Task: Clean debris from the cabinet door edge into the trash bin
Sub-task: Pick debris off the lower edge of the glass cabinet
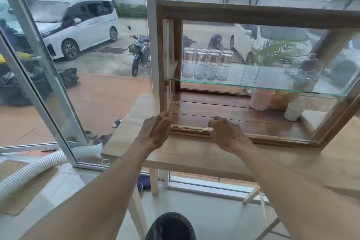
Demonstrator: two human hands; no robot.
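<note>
A wooden glass-fronted cabinet (253, 13) stands on a light wooden table (194, 154). Along its bottom front edge runs a grooved door track (190, 129) with pale bits of debris (194, 128) in it. My left hand (154, 131) rests at the track's left end by the cabinet corner, fingers extended and together. My right hand (227, 133) lies on the track just right of the debris, fingers curled down onto the wood; whether it grips anything is hidden. A trash bin lined with a black bag (171, 227) sits on the floor below, between my arms.
Inside the cabinet, several upside-down glasses (207, 66) stand on a glass shelf (253, 84); a pink cup (262, 99), a white cup (294, 111) and a jar (303, 72) are to the right. A white hose (39, 167) lies on the floor left. A window frame (44, 76) slants at left.
</note>
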